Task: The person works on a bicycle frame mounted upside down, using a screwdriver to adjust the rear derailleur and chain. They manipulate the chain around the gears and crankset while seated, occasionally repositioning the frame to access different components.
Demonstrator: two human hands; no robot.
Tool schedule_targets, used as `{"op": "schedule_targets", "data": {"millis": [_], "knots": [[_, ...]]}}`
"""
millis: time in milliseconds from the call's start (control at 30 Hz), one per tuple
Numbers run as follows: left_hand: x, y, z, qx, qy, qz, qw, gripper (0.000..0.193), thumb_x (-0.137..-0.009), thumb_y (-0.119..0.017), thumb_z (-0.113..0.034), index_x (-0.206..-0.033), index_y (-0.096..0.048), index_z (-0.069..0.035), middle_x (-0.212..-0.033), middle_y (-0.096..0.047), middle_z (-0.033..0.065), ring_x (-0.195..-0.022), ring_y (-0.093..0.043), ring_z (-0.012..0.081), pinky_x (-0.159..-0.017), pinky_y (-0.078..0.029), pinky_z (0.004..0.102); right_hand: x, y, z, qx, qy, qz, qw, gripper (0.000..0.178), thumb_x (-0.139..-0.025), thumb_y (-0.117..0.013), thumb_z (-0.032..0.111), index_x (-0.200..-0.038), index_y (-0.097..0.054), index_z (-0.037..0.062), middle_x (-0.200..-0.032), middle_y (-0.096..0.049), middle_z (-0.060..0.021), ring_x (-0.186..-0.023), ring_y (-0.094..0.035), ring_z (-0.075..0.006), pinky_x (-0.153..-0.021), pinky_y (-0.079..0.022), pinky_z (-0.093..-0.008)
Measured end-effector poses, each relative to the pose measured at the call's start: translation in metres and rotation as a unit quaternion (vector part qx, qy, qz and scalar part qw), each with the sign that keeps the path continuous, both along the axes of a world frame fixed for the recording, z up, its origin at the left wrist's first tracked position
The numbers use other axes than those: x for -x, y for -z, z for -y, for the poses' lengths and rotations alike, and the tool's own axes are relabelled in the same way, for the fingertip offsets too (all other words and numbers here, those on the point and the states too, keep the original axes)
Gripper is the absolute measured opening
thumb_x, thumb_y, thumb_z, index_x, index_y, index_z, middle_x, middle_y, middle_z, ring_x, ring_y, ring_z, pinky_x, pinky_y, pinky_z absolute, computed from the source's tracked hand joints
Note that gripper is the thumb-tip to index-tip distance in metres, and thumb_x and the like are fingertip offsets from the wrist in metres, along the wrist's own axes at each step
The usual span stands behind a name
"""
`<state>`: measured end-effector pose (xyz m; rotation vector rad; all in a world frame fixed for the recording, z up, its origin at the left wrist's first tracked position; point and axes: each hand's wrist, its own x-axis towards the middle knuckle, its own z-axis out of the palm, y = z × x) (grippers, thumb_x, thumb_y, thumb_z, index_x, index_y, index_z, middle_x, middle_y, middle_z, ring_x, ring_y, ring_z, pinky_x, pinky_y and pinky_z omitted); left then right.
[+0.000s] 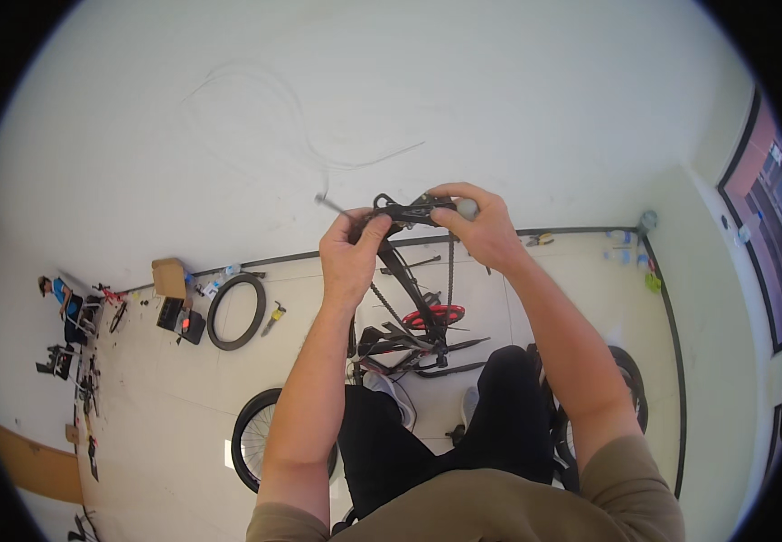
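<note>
A black bicycle frame rises in front of me with its narrow end at chest height. Around one side of that end my left hand is closed, thumb pressed on the black metal. Beside its fingers a thin metal rod with a rounded tip sticks out; what it joins is hidden. My right hand is closed on the other side, fingers and thumb pinching the black part. A grey round piece shows by its palm. Lower down are a red chainring and a hanging chain.
A loose tyre, a cardboard box and a yellow-handled tool lie on the floor at left. Wheels flank my legs. Pliers and bottles lie along the white wall. A person sits far left.
</note>
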<state>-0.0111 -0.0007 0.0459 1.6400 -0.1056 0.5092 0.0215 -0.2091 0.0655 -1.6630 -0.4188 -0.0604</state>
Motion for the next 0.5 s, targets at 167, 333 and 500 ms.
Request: {"op": "schedule_targets", "data": {"millis": [167, 333, 500], "knots": [[0.012, 0.033, -0.016, 0.063, 0.042, 0.029, 0.997, 0.051, -0.086, -0.071, -0.005, -0.132, -0.049, 0.001, -0.115, -0.061, 0.0084, -0.103, -0.057, 0.0128, -0.091, -0.046, 0.0258, -0.004, 0.018, -0.001, -0.042, -0.002, 0.009, 0.999, 0.026, -0.086, -0.070, 0.010, -0.111, -0.068, 0.0055, -0.073, -0.058, 0.0030, -0.064, -0.046, -0.0044, -0.057, -0.039, -0.0222], [0.014, 0.066, -0.024, 0.138, 0.020, -0.014, 0.990, 0.023, -0.096, -0.058, -0.010, -0.116, -0.061, 0.002, -0.102, -0.068, 0.0055, -0.096, -0.061, 0.0110, -0.088, -0.047, 0.0256, -0.005, 0.025, -0.001, -0.074, -0.009, -0.026, 0.997, 0.027, -0.088, -0.069, 0.012, -0.115, -0.067, 0.0078, -0.070, -0.055, 0.0039, -0.058, -0.044, -0.0036, -0.050, -0.035, -0.0213], [0.008, 0.073, -0.018, 0.162, 0.001, 0.015, 0.987, 0.021, -0.100, -0.051, -0.012, -0.113, -0.060, 0.001, -0.100, -0.068, 0.0071, -0.094, -0.061, 0.0110, -0.087, -0.046, 0.0252, -0.002, 0.024, -0.002, -0.055, 0.001, -0.023, 0.998, 0.029, -0.089, -0.069, 0.014, -0.118, -0.066, 0.0097, -0.066, -0.052, 0.0039, -0.052, -0.042, -0.0042, -0.044, -0.033, -0.0226]]}}
